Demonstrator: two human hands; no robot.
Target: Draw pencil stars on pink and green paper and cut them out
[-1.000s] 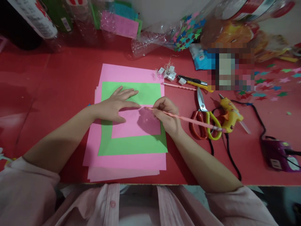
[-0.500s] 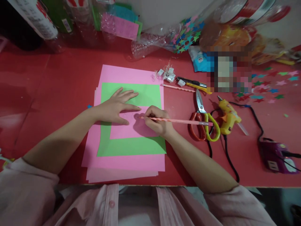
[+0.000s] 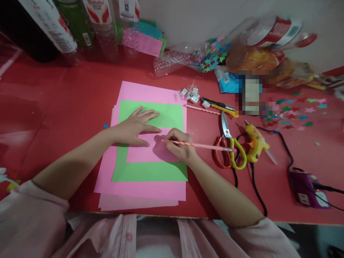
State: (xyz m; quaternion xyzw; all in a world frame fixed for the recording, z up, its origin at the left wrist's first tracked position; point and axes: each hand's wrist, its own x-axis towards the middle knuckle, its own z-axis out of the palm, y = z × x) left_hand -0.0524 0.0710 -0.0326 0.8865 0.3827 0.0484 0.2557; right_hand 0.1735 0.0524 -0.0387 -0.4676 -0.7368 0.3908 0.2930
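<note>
My left hand (image 3: 135,127) lies flat with fingers spread across a green sheet (image 3: 150,174) and the left part of a smaller pink sheet (image 3: 142,154). In my right hand (image 3: 181,145) is a pink patterned pencil (image 3: 206,146), held in a writing grip. Its tip meets the small pink sheet just right of my left thumb, and its eraser end points right, over the scissors. Any marks on the paper are too faint to make out. Beneath the green sheet is a stack of larger pink sheets (image 3: 161,191).
Right of the paper lie scissors (image 3: 226,132), a yellow glue gun (image 3: 256,138), a utility knife (image 3: 221,106) and a second pencil (image 3: 201,109). A purple power socket (image 3: 309,188) stands farther right. Plastic bottles (image 3: 174,59) and star cutouts (image 3: 291,111) lie toward the back.
The camera view has shifted slightly, so the scene sits a little lower. My left hand stays flat, and the pencil in my right hand remains at nearly the same spot on the paper.
</note>
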